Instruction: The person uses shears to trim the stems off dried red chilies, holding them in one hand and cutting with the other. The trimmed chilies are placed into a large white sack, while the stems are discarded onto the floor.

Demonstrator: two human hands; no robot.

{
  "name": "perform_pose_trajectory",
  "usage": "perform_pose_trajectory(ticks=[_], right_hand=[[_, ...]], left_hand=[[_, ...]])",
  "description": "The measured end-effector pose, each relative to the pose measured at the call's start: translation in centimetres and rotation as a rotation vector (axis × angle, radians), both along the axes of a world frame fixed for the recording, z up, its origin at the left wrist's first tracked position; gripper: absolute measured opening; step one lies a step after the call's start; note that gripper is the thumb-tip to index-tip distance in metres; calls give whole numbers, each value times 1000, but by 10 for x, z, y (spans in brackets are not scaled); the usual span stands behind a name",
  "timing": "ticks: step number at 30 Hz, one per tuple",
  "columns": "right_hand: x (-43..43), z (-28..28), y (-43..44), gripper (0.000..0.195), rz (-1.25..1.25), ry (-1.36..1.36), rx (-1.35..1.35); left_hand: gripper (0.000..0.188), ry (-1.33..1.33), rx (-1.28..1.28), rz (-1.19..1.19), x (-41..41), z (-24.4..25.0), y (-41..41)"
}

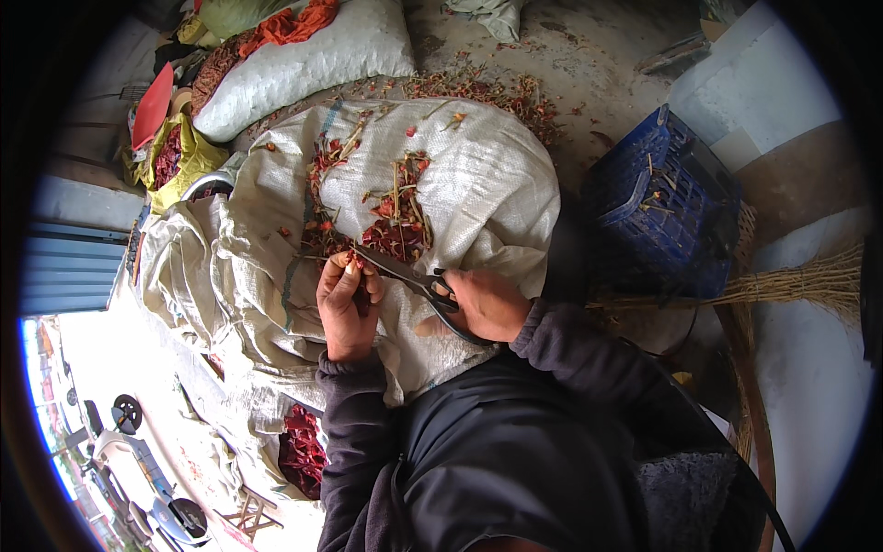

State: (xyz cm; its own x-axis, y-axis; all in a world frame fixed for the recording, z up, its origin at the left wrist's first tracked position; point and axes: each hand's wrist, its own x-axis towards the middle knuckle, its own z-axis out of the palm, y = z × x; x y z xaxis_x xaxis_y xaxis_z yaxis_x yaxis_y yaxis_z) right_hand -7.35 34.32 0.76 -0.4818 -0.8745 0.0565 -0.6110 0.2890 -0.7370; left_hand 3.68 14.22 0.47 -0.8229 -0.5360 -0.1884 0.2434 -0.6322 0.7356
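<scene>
My left hand (348,303) pinches a dried red chili pepper (357,262) between thumb and fingers, over a white woven sack (483,172). From the right, my right hand (483,303) grips the dark handles of a pair of scissors (403,272). Their blades reach to the pepper at my left fingertips; whether they touch it I cannot tell. Just beyond the blades, dried chili pieces (397,231) and cut stems lie in folds of the sack.
A full white sack (317,69) lies beyond. A blue plastic crate (662,207) and a twig broom (800,283) are at right. Stem scraps (510,96) litter the floor. A yellow bag (196,159) and an opening with red chilies (301,448) are at left.
</scene>
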Motion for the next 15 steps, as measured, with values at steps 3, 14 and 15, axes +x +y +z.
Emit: perform_pose_trajectory(ticks=[3, 14, 15], right_hand=[[2, 0, 1, 68, -36, 46, 3], [6, -13, 3, 68, -18, 186, -6], [6, -12, 3, 69, -13, 168, 32]], left_hand=[[7, 72, -29, -14, 1, 2, 3], [10, -187, -230, 116, 0, 6, 10], [10, -187, -255, 128, 0, 5, 10]])
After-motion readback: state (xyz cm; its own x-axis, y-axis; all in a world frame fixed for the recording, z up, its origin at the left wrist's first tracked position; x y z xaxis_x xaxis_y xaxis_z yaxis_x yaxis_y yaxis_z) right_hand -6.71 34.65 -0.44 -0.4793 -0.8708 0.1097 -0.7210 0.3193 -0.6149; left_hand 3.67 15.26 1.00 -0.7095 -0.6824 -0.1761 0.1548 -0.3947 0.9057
